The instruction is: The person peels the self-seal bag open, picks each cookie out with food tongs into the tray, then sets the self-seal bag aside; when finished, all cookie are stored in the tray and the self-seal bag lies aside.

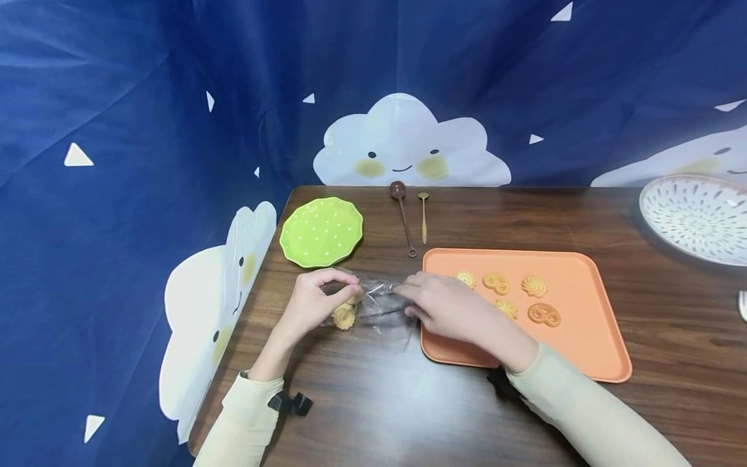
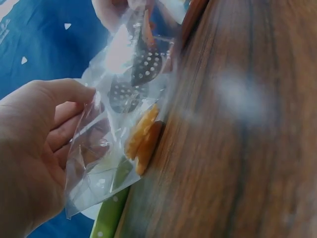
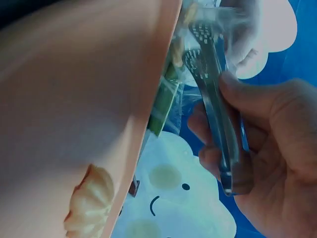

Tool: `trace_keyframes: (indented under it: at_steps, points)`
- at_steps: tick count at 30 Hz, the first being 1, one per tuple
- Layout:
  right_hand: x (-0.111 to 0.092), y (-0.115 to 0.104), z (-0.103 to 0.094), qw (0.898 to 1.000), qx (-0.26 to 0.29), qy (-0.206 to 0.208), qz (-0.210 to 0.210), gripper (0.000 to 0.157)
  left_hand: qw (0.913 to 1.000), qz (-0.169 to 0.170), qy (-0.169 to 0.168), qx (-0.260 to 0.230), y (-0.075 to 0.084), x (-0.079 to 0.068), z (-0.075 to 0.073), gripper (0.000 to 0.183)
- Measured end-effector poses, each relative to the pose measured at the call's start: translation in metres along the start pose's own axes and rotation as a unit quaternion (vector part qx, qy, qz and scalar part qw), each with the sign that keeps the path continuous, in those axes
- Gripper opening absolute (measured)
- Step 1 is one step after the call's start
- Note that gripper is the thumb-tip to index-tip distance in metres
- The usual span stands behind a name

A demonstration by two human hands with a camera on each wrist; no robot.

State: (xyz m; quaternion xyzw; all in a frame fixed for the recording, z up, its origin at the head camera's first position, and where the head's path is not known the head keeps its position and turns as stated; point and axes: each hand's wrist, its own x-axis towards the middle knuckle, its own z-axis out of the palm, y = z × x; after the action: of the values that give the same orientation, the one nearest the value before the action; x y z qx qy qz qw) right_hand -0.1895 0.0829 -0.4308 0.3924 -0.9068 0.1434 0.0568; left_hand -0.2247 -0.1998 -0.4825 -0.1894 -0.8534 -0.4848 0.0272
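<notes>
My left hand (image 1: 312, 301) pinches a clear plastic bag (image 1: 382, 305) between thumb and fingers, at the left of the table. Two or so golden cookies (image 2: 143, 139) lie in the bag, near its lower end. My right hand (image 1: 449, 308) grips metal tongs (image 3: 218, 119), thumb on one side and fingers on the other. In the left wrist view, the perforated tong heads (image 2: 146, 67) show through the bag's plastic, close to the cookies, with nothing seen between them. My right forearm passes over the orange tray (image 1: 592, 337).
Several cookies (image 1: 545, 315) sit on the orange tray. Behind the bag stand a green dotted plate (image 1: 321, 232), a brown spoon (image 1: 403, 217) and a small gold spoon (image 1: 424, 220). A white patterned dish (image 1: 700, 217) is at the far right, near a fork's edge (image 1: 743, 305).
</notes>
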Motion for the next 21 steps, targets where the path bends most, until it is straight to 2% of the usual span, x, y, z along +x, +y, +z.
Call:
trace_keyframes:
  at_steps: [7,12,21]
  points:
    - [0.006,-0.004,0.008,1.000,-0.012,0.028,-0.003,0.024,1.0000,-0.001,-0.004,0.004,0.004,0.001,-0.003,0.006]
    - [0.009,-0.008,0.015,0.998,-0.045,0.050,0.018,0.030,0.9999,-0.008,-0.008,0.003,0.005,0.000,-0.003,0.006]
    - [0.009,-0.007,0.015,0.996,-0.066,0.059,0.015,0.021,0.9998,-0.015,-0.009,0.011,0.007,0.000,-0.001,0.006]
